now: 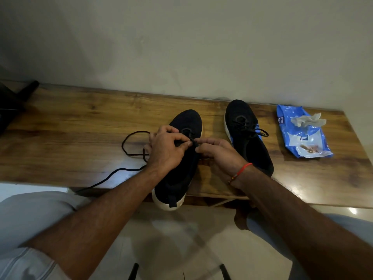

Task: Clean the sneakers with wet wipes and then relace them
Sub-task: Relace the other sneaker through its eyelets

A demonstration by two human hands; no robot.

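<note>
Two bare forearms reach forward; left hand point(165, 150) and right hand point(219, 151) each pinch the black lace point(129, 138) over the near sneaker point(181, 172) on a wooden bench point(70, 122).

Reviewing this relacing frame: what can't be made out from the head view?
- Eyelets of the near sneaker: covered by the left hand and right hand, so how far the lace is threaded is unclear.
- Lace tip: too small and dark against the upper.
- Far sneaker: lacing pattern lost in black.
- Wipes pack: print too small to read.
- Dark object at the left edge: cut off.
</note>
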